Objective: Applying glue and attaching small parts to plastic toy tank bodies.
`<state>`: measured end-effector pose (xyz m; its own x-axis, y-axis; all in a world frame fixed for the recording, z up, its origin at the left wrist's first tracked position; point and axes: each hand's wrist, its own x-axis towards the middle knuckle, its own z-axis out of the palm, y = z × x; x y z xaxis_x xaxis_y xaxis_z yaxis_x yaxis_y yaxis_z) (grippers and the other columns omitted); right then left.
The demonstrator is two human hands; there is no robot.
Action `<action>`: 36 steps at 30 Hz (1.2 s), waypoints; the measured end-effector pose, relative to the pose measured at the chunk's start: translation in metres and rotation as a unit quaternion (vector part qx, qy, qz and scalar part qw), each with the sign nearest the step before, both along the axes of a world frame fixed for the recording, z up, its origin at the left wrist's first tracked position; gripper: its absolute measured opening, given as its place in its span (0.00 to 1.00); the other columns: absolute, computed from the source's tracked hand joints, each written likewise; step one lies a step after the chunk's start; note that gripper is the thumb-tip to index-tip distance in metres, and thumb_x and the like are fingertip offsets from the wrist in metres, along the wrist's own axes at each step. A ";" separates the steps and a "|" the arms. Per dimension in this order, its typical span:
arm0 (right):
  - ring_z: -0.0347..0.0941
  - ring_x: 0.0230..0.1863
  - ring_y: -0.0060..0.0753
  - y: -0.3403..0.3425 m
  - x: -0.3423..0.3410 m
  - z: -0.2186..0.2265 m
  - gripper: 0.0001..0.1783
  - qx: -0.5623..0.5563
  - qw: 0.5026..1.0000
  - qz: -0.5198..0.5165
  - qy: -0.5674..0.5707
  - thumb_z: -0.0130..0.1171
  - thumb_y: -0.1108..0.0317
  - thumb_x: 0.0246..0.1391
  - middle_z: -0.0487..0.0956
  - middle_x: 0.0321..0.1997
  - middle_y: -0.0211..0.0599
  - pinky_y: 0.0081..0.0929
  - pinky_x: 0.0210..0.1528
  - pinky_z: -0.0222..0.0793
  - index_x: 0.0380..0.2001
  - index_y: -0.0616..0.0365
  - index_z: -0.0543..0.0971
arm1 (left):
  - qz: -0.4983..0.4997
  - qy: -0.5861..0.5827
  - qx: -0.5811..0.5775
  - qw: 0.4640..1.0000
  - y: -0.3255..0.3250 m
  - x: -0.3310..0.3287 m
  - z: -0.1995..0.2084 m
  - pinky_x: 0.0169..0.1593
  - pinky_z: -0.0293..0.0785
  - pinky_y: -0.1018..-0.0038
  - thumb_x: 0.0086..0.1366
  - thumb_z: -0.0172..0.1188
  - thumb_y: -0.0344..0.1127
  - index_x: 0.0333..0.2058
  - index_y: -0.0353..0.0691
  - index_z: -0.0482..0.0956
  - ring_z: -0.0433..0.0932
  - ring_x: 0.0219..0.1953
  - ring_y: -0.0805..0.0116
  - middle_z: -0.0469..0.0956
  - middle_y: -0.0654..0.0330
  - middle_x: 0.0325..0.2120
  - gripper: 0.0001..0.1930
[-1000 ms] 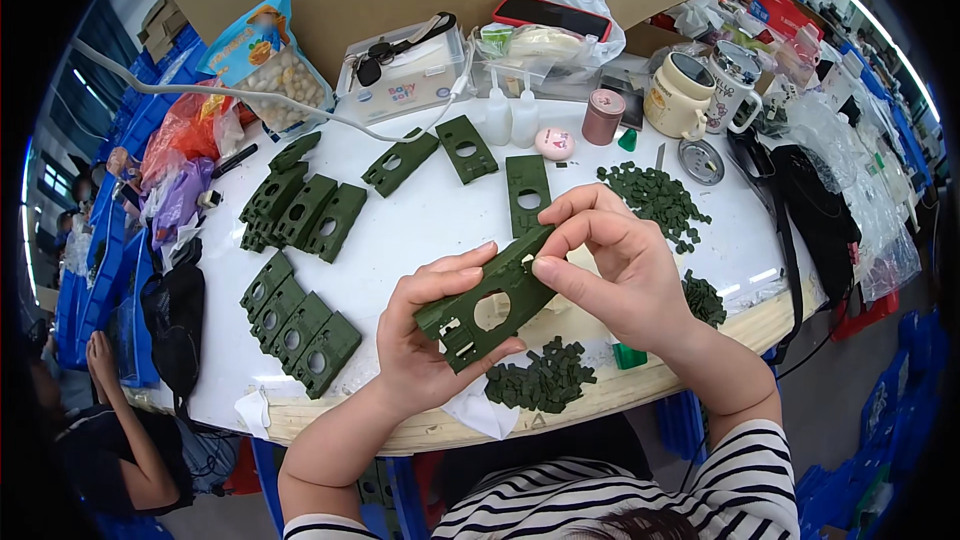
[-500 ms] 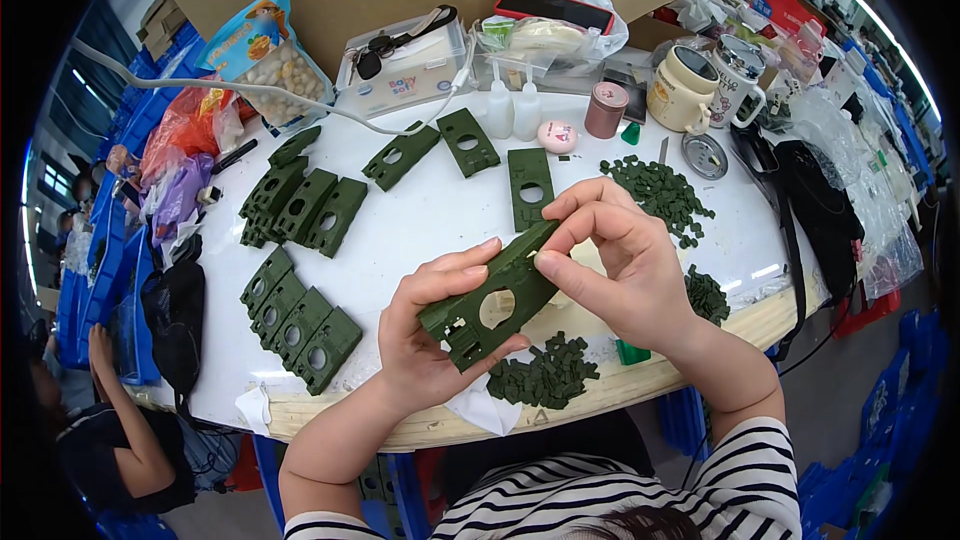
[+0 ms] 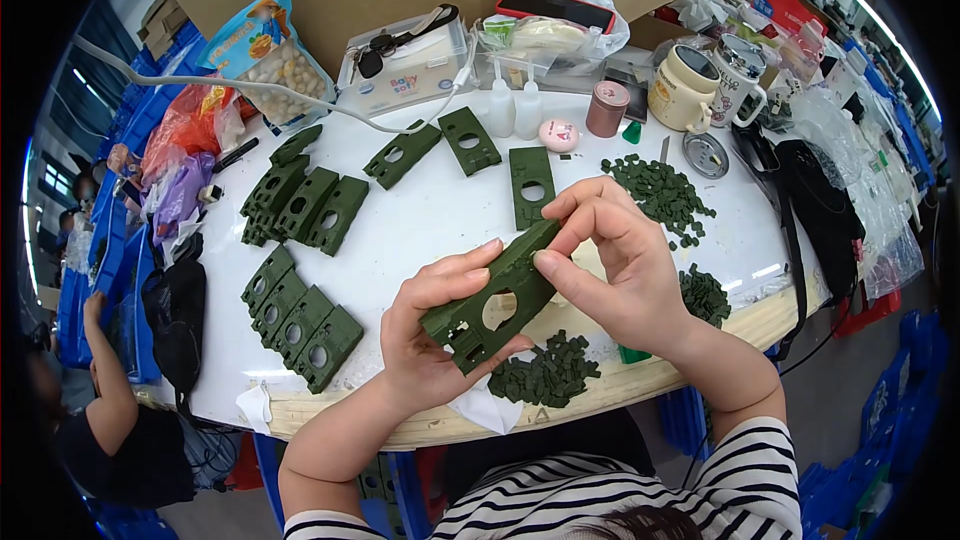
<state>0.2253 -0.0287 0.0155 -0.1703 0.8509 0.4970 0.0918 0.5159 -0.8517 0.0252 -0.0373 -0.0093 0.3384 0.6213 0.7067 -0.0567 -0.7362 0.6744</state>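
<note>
My left hand is wrapped round a dark green plastic model tank hull, thumb along one side and fingers under it. The hull is tilted, and its large round hole shows. At its far right end, my right hand pinches the edge between thumb and fingers; whether a small piece is also between them is hidden. Just below the hull lies a pile of small dark green plastic pieces. Beyond the right hand is a larger pile of small green pieces, with another pile near the right forearm.
Similar hulls stand in a left front row, a left back group and singly behind my hands. At the back are squeeze bottles, mugs and a phone. A co-worker's arm shows at far left.
My hands keep nearly the same grip; the hull has turned slightly. At far left, the co-worker's arm has risen.
</note>
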 end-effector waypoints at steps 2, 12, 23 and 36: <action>0.68 0.44 0.30 0.000 0.000 0.000 0.06 0.004 1.000 0.004 -0.002 0.62 0.72 0.45 0.71 0.39 0.38 0.26 0.50 0.61 0.23 0.59 0.74 | 0.000 0.000 0.002 1.000 -0.001 -0.001 0.001 0.52 0.70 0.70 0.46 0.72 0.27 0.49 0.35 0.65 0.72 0.52 0.59 0.68 0.41 0.51 0.32; 0.68 0.43 0.30 0.000 0.001 0.001 0.07 0.007 1.000 0.020 0.007 0.61 0.72 0.47 0.70 0.38 0.39 0.27 0.49 0.61 0.24 0.59 0.73 | -0.025 -0.026 -0.031 0.999 0.001 -0.001 -0.002 0.54 0.70 0.68 0.46 0.72 0.27 0.49 0.35 0.63 0.70 0.54 0.57 0.67 0.40 0.51 0.32; 0.66 0.34 0.20 0.000 0.012 0.017 0.05 -0.009 0.998 -0.001 0.062 0.55 0.74 0.54 0.71 0.30 0.31 0.19 0.41 0.62 0.28 0.63 0.70 | -0.051 -0.089 -0.147 0.984 0.009 -0.006 0.000 0.56 0.71 0.67 0.48 0.69 0.23 0.51 0.36 0.60 0.71 0.53 0.60 0.62 0.41 0.56 0.34; 0.74 0.29 0.36 -0.023 -0.015 -0.009 0.03 0.131 0.874 0.172 -0.434 0.57 0.72 0.40 0.71 0.23 0.32 0.31 0.26 0.69 0.22 0.57 0.74 | 0.069 -0.100 -0.158 0.980 0.021 -0.016 0.005 0.45 0.77 0.74 0.50 0.68 0.23 0.52 0.36 0.62 0.74 0.43 0.71 0.67 0.51 0.54 0.32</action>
